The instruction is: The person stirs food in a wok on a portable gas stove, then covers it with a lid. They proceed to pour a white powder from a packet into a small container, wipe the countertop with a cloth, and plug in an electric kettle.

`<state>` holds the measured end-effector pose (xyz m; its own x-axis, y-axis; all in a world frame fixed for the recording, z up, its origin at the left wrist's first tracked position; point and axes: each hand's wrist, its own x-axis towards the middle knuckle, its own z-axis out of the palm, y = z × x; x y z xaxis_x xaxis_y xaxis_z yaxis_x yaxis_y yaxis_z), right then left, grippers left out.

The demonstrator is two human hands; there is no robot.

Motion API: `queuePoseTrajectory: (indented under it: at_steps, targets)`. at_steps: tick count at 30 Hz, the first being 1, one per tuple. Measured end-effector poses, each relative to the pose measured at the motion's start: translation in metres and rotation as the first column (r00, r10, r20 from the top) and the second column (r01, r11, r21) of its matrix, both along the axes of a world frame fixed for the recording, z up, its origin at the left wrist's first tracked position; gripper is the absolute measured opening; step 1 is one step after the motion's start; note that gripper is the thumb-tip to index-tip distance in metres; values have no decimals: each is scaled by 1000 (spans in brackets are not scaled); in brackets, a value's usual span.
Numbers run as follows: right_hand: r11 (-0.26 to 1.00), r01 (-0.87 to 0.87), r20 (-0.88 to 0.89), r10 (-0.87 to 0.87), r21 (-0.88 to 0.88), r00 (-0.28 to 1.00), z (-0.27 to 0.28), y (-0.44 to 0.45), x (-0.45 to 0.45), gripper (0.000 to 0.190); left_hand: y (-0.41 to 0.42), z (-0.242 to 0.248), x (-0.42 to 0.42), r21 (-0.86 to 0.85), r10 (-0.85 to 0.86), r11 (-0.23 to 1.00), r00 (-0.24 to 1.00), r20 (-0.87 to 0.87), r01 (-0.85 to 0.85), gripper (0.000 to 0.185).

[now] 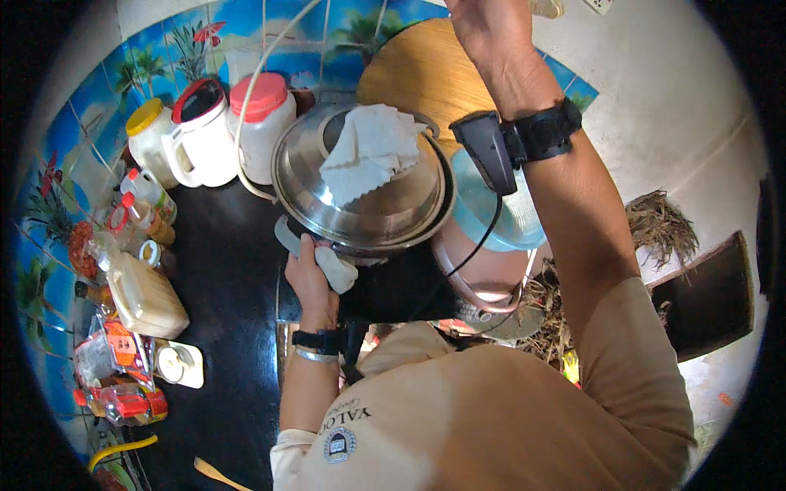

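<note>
A domed metal lid (pixel 295 178) sits on a round pan, with a crumpled white cloth (pixel 374 147) lying over its top. At the pan's near edge my left hand (pixel 310 276) grips what looks like a folded whitish cloth (pixel 336 270); the fingertips are partly hidden. My right arm is stretched forward past the lid, and my right hand (pixel 491 27) is at the top rim of the view, its fingers cut off. Beyond the lid stands a round wooden board (pixel 417 61). A light blue plastic basket (pixel 528 230) rests on a pinkish-brown container (pixel 473 270) to the right.
Jars with a yellow lid (pixel 144 116) and a red lid (pixel 258 98) flank a white pitcher (pixel 206 147) along the tiled wall. Several bottles, including a large plastic jug (pixel 147 294), line the black countertop (pixel 227 294). A pale hose (pixel 245 116) hangs left of the lid.
</note>
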<state>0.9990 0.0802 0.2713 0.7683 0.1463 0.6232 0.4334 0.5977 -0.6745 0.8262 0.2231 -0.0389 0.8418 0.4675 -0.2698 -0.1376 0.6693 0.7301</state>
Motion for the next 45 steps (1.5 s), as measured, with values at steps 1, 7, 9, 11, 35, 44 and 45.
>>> queuePoseTrajectory:
  at_steps: [1, 7, 9, 11, 35, 44, 45]
  targets:
    - [1000, 21, 2, -21, 11, 1000, -2, -4, 2, 26, -3, 8, -2, 13, -3, 1000, 1000, -3, 3, 20]
    - [993, 95, -29, -93, 70, 995, -3, 15, 32, 26, 21, 5, -14, 139, -55, 989, 998, -23, 57, 25]
    - [983, 163, -1, -163, 90, 987, -3, 30, 37, 26, 37, 6, -17, 117, -55, 991, 998, -31, 59, 28]
    - [965, 246, 52, -252, 93, 966, -2, 41, 49, 24, 63, 10, -20, 130, -85, 987, 993, -83, 96, 32]
    - [338, 904, 231, -887, -264, 399, -112, -309, 105, 22, 103, 14, -65, 418, 86, 908, 958, -272, 37, 56]
    - [280, 828, 301, -836, -486, 460, -131, -307, 33, 17, 15, 38, -91, 505, -42, 821, 909, -415, 268, 39]
    - [242, 830, 322, -839, -503, 440, -133, -312, 31, 17, 8, 50, -89, 613, -3, 739, 911, -411, 279, 36]
